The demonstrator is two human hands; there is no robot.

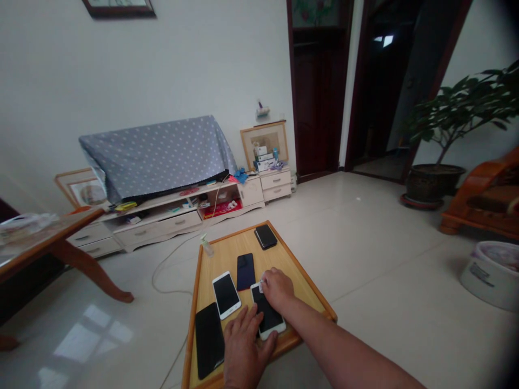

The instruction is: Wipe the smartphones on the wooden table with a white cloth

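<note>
One right hand: closed; pinches a white wipe against the upper part of a white phone. One left hand: open, palm down, fingers spread; touches the lower left side of the same phone, thumb by its bottom edge. White phone: lies screen up at the near right part of one small table, rimmed, wooden. Further items on the small table: one second white phone, dark screen up, left of centre; one dark blue phone, red-edged, about the middle; one large black phone, near left corner; one black phone, far right corner; one clear bottle with green top, far left corner. Beyond the small table: one low white cabinet, topped by a dotted grey cloth. Right of the small table: one white bucket; farther off, one potted plant.
</note>
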